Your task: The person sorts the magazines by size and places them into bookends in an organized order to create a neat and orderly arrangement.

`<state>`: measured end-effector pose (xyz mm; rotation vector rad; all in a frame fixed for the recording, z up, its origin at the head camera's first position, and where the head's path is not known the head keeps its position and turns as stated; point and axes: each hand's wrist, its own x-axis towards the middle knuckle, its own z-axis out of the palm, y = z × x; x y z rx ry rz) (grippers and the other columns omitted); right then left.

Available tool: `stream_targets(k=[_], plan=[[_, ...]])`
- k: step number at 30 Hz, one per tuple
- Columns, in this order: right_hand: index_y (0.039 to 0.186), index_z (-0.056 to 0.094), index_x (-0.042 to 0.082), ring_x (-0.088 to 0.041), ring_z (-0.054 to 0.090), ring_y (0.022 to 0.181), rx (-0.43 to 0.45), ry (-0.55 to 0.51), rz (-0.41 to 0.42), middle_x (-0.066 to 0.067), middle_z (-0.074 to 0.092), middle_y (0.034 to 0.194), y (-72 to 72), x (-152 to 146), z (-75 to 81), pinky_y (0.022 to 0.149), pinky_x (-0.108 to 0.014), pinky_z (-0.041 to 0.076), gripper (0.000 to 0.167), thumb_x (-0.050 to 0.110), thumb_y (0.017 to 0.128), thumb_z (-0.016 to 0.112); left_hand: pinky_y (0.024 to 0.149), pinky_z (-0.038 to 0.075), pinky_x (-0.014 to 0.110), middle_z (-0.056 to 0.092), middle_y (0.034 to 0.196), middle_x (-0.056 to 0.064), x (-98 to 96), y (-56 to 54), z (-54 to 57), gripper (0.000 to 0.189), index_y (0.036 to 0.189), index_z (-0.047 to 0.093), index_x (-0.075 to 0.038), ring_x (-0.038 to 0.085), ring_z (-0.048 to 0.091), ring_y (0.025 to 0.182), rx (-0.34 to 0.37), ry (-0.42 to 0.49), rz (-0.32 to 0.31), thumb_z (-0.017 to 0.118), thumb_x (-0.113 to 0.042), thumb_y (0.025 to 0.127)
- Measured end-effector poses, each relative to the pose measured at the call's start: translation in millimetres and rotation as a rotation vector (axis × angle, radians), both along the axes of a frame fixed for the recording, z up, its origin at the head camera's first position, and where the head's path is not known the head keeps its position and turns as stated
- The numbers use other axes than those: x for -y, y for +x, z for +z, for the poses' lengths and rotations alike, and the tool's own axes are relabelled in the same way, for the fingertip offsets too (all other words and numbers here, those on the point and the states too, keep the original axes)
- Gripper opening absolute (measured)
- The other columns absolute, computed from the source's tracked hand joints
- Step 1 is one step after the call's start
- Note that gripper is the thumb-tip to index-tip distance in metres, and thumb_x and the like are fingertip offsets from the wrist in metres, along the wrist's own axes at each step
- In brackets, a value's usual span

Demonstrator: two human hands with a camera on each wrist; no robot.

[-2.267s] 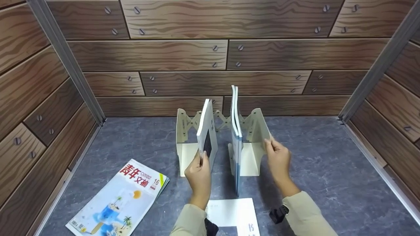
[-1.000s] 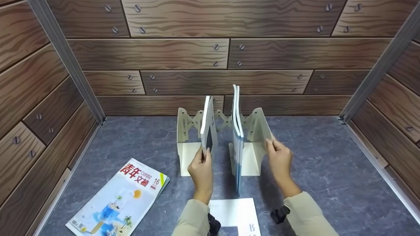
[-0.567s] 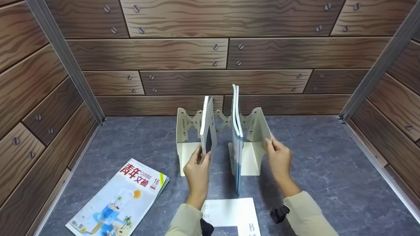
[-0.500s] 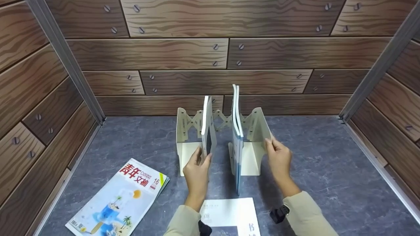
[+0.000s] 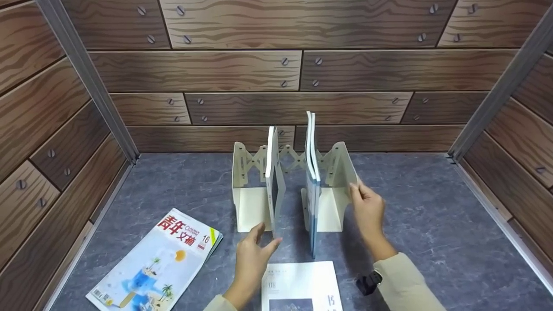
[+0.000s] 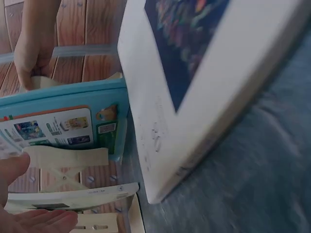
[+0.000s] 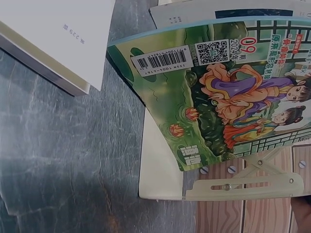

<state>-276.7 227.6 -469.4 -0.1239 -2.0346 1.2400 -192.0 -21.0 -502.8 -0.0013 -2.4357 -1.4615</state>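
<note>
A cream metal expandable book rack (image 5: 252,207) stands on the table with crisscross links at its back. Inside it, a thin white book (image 5: 271,172) stands upright toward the left. Two thin blue-edged magazines (image 5: 312,185) stand together toward the right; in the right wrist view the outer magazine (image 7: 218,97) shows a green illustrated cover. My left hand (image 5: 252,259) is open just in front of the white book's lower front edge, thumb and fingers spread apart. With my right hand (image 5: 369,211) I pinch the front edge of the rack's right end plate (image 5: 344,168).
A white book (image 5: 298,280) lies flat on the table in front of the rack. To the left lie stacked magazines (image 5: 160,259), the top one with a beach cover. Wood-patterned walls (image 5: 242,73) enclose the grey marbled table (image 5: 414,216) at back and sides.
My left hand has let go of the white book and drawn back toward me and slightly left. The book stays upright in the rack. My right hand keeps its place on the end plate.
</note>
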Motion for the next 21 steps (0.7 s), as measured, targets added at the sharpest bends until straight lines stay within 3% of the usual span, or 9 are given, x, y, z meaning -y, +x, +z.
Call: stream_targets(k=[7,14,21], plan=[[0.114,0.070,-0.006,0.016,0.051,0.067,0.007,-0.011,0.027,-0.029,0.071,0.103,0.8,0,0.5,0.054,0.000,0.044,0.024,0.004,0.092,0.067,0.092,0.060,0.042,0.069,0.116,0.029,19.5,13.1,-8.3,0.058,0.120,0.062,0.014,0.042,0.068,0.109,0.027,-0.014,-0.071,0.085,-0.015,0.076],[0.112,0.070,-0.008,0.015,0.049,0.064,0.016,0.003,0.014,-0.028,0.072,0.101,1.4,0,0.5,0.051,0.000,0.041,0.023,0.004,0.092,0.068,0.088,0.062,0.040,0.067,0.118,0.032,27.4,21.2,-12.9,0.059,0.121,0.060,0.016,0.042,0.069,0.107,0.187,0.052,-0.156,0.083,-0.019,0.079],[0.114,0.070,-0.007,0.018,0.052,0.072,0.030,0.004,0.015,-0.028,0.070,0.107,0.6,0,-0.1,0.057,0.002,0.044,0.025,0.005,0.092,0.068,0.087,0.063,0.039,0.067,0.117,0.033,27.4,23.1,-18.6,0.057,0.119,0.060,0.018,0.042,0.070,0.106,0.246,0.104,-0.153,0.083,-0.016,0.079]])
